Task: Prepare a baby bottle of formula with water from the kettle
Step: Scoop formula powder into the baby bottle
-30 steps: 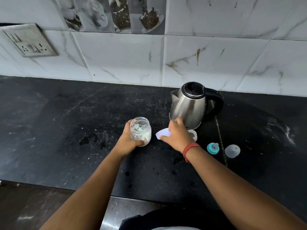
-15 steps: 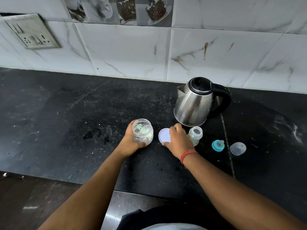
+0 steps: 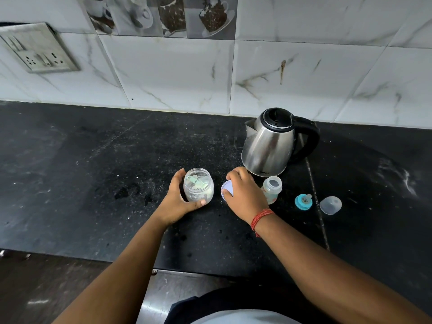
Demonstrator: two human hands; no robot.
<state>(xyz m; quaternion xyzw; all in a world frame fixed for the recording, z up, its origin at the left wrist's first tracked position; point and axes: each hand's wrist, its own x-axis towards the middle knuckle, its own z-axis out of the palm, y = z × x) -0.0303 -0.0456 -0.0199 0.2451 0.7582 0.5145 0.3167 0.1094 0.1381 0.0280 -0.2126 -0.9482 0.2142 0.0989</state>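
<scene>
Opening the formula: left hand (image 3: 178, 199) grasps the open jar (image 3: 198, 188); right hand (image 3: 243, 195) sets its lid (image 3: 226, 188) on the desk (image 3: 93, 183). Next: release it, lift the scoop (image 3: 196, 181), dose the bottle (image 3: 271, 189) at 3 o'clock.

Both bare forearms reach up from the frame's bottom; the left hand (image 3: 178, 199) curls in a grip at centre, while the right hand (image 3: 245, 195) arches palm-down just beside it, fingers bent.

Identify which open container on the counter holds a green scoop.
The glass jar gripped by the left hand; the open baby bottle shows no scoop.
</scene>
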